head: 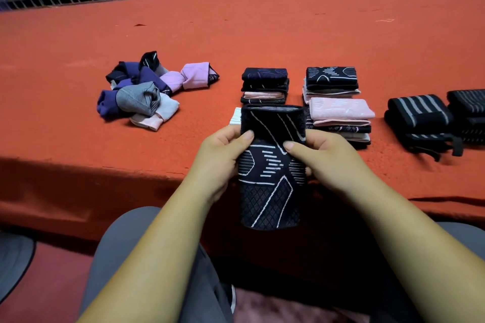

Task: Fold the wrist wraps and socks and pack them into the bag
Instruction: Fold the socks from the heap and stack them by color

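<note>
The navy wrist wrap (pixel 271 165) stands upright in the centre of the frame, held just in front of the near edge of the bench (pixel 262 34). Its long axis runs top to bottom, from the open upper hem down to the lower hem above our lap. We grip it from both sides at about mid-height. Our left hand (pixel 220 162) curls round its left edge and our right hand (pixel 330 162) round its right edge, each with a thumb pressed on the front face. Both hands are equally near, so we judge that the fold will turn on bringing one hem over to meet the other across the short axis.

The wrap is a flattened tube of stretchy knit with white lines, dashes and a diamond mesh panel low down. Behind it, in the centre right of the frame, folded wraps of the same knit lie in a dark stack (pixel 265 85), a second stack (pixel 331 81) and a pink-topped stack (pixel 341 118). At the centre left sits a loose pile of rolled socks (pixel 147 89) in purple, grey and pink. Black grey-striped wraps (pixel 420 118) lie at the far right. The bench wears a coarse orange-red cloth. We see no bag.
</note>
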